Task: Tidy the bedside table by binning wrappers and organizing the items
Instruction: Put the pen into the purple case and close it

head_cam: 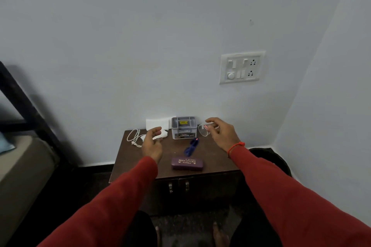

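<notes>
Bedside table [210, 158] | left hand [152, 142] hovering, fingers spread | right hand [222, 132] gripping tilted clear glass [203, 129]

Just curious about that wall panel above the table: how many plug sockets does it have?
2, both at the right edge of the switch panel: the upper socket and the lower socket directly beneath it. Nothing covers the panel.

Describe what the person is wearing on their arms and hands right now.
Both arms are in long red sleeves reaching the wrists. The left hand is bare, no glove or ring visible. The right hand is also bare, with a thin orange-red thread band tied around its wrist.
</notes>
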Demonstrator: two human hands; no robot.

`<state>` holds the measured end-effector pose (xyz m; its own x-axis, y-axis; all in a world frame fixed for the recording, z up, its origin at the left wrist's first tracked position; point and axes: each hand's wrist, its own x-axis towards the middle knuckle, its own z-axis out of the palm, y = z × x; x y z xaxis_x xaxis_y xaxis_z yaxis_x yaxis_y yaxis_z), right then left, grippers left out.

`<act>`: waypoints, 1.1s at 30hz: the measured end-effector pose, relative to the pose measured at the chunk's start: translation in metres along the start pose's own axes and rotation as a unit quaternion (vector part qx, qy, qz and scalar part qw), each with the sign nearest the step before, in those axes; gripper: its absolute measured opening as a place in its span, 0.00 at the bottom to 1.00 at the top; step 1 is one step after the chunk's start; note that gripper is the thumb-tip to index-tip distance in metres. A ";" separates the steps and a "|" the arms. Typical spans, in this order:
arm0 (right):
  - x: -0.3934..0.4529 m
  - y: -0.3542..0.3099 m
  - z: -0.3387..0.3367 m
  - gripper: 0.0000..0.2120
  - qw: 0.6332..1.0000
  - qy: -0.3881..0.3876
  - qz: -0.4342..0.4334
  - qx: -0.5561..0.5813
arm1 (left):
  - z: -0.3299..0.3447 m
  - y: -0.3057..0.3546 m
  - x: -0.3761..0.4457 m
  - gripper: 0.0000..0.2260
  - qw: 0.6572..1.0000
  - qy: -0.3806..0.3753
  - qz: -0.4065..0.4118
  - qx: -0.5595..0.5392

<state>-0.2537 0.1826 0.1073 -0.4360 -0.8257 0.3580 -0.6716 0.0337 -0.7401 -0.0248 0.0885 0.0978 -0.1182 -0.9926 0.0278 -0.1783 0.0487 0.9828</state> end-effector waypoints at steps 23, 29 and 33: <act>0.001 0.041 0.090 0.17 0.989 -0.118 0.061 -0.066 | 0.039 -0.079 0.027 0.19 0.988 -0.030 -0.111 -0.105; -0.008 0.064 0.115 0.20 0.963 -0.220 0.072 -0.141 | 0.042 -0.101 0.029 0.18 0.985 -0.031 -0.118 -0.119; -0.012 0.077 0.132 0.25 0.937 -0.266 0.078 -0.212 | 0.044 -0.116 0.030 0.18 0.983 -0.022 -0.127 -0.130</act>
<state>-0.2211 0.1212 -0.0294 -0.2648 -0.9519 -0.1541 -0.8511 0.3058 -0.4267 -0.0512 0.0577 -0.0235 -0.1447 -0.9632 -0.2264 0.0477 -0.2353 0.9707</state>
